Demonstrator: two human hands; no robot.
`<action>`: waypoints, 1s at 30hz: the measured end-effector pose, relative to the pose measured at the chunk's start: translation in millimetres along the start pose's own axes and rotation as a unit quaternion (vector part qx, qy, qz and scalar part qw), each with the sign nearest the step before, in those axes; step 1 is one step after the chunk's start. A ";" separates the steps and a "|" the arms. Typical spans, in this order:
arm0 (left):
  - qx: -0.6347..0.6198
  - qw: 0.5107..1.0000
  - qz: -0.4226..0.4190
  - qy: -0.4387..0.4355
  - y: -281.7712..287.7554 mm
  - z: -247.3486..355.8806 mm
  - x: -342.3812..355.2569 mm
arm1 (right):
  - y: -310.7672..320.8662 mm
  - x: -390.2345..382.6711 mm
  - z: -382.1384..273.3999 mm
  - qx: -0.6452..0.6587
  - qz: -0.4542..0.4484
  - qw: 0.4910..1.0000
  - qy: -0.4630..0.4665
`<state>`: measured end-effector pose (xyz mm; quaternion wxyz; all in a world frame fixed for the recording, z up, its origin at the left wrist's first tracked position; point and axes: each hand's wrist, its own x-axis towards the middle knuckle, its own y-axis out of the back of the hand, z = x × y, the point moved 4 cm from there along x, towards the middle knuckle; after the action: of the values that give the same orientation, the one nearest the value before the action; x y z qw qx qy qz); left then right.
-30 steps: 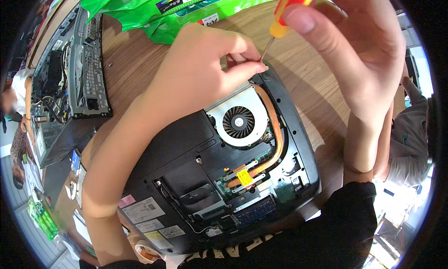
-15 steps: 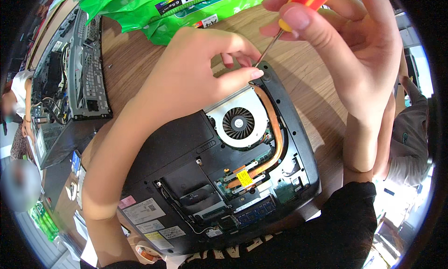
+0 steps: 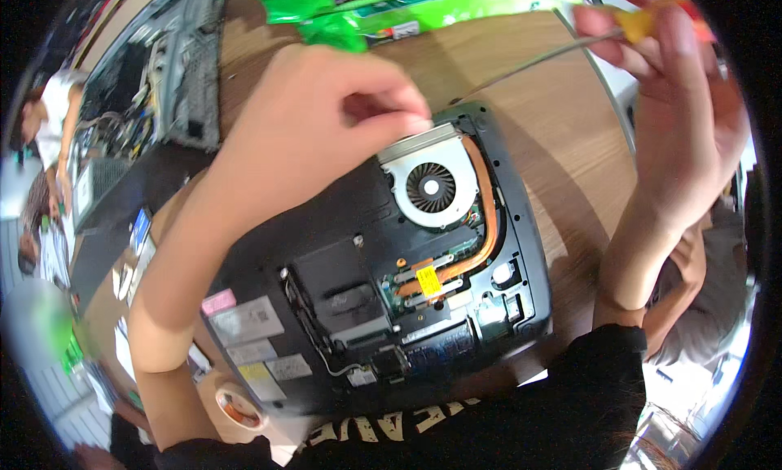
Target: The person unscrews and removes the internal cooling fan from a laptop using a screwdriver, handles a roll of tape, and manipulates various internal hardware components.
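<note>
An opened black laptop [image 3: 318, 234] lies bottom up, showing a silver fan [image 3: 432, 189] with a finned block and a copper heat pipe [image 3: 489, 213]. My left hand [image 3: 318, 120] is over its far edge, fingers curled with the tips pressed together at the fins; what they hold, if anything, is hidden. At the upper right my right hand [image 3: 676, 120] grips a red and yellow screwdriver [image 3: 554, 56] by the handle, its long metal shaft slanting down-left toward the table just beyond the laptop's top right corner.
Green paper packs [image 3: 342, 30] lie along the back of the wooden table [image 3: 570, 177]. A dismantled device with cables [image 3: 130, 95] stands at the left, a tape roll [image 3: 240, 401] at the lower left. Other people are at the left [image 3: 57, 120] and right [image 3: 700, 283].
The view has shifted. My right hand has moved rightward with the screwdriver, whose shaft is tilted flatter and whose tip is away from my left fingertips. My left hand stays at the laptop's far edge.
</note>
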<state>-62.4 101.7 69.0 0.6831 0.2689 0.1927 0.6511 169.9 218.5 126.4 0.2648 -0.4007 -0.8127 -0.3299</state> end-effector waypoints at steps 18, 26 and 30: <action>0.124 0.902 0.338 0.238 4.0 20.4 -456.1 | -88.4 -44.8 -81.0 0.182 -0.041 0.982 0.001; 0.191 0.913 0.283 0.223 -29.2 6.1 -454.2 | -87.4 -87.6 -109.6 0.082 -0.006 0.994 -0.067; 0.168 0.920 0.289 0.206 -29.1 8.2 -444.6 | -47.7 -131.8 -123.5 -0.045 0.054 0.992 -0.109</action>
<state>-69.1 -341.0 18.8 0.3550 0.2842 0.3496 0.8192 222.0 41.2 98.7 0.1735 -0.4892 -0.7982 -0.3058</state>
